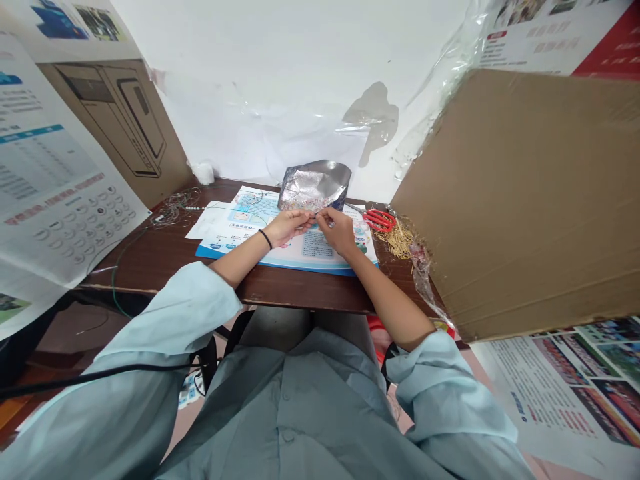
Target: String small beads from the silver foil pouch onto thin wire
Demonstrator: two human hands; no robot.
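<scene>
Silver foil lines the open pouch (320, 179) I see just above the centre of the frame, with small pale and pinkish bits (306, 203) gathered at its near side. On my feed, the left hand (287, 228) and right hand (336, 230) meet at mid-frame, just in front of that pouch, thumbs and fingers drawn close together. Whatever may sit between their tips is too small for me to make out, so I cannot tell if either pinches anything. Beneath them I see a blue-edged printed sheet (280, 261) on the dark brown table (300, 292). Right of centre, red-handled scissors (380, 221) lie beside a heap of thin gold-coloured sticks (400, 241); left of centre, clear strands (177, 208) tangle.
</scene>
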